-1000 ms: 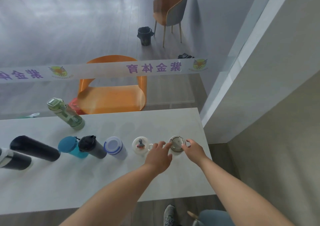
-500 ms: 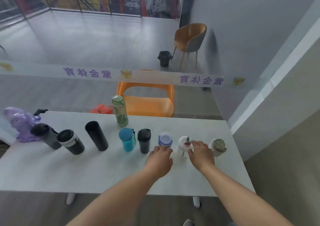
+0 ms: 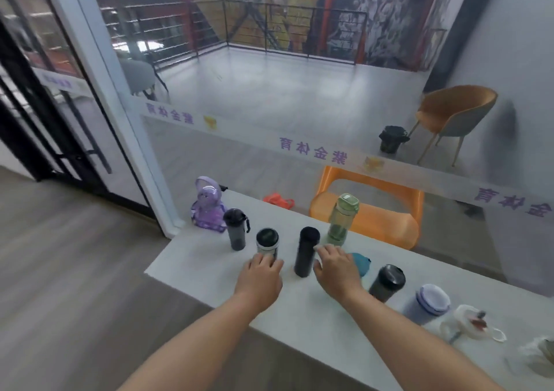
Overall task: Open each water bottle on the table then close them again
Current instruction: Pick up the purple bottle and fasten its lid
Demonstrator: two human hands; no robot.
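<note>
Several capped bottles stand in a row on the white table (image 3: 299, 312). A tall black flask (image 3: 305, 251) stands upright between my two hands. My left hand (image 3: 261, 276) is open, fingertips at the base of a dark-lidded white tumbler (image 3: 267, 242). My right hand (image 3: 337, 267) is open just right of the flask and partly hides a teal bottle (image 3: 361, 263). A green bottle (image 3: 341, 221) stands behind it. Rightward stand a dark bottle (image 3: 388, 281), a lilac cup (image 3: 431, 302) and a clear white cup (image 3: 467, 321). Leftward stand a grey bottle (image 3: 236, 230) and a purple jug (image 3: 208, 204).
A glass wall with a printed band runs along the table's far edge. Behind it stand an orange chair (image 3: 374, 207), a tan chair (image 3: 455, 114) and a small black bin (image 3: 391, 138). The table's left corner ends near a white door frame (image 3: 120, 120).
The view swung left along the row. Both hands moved left, from the two rightmost cups to either side of the tall black flask.
</note>
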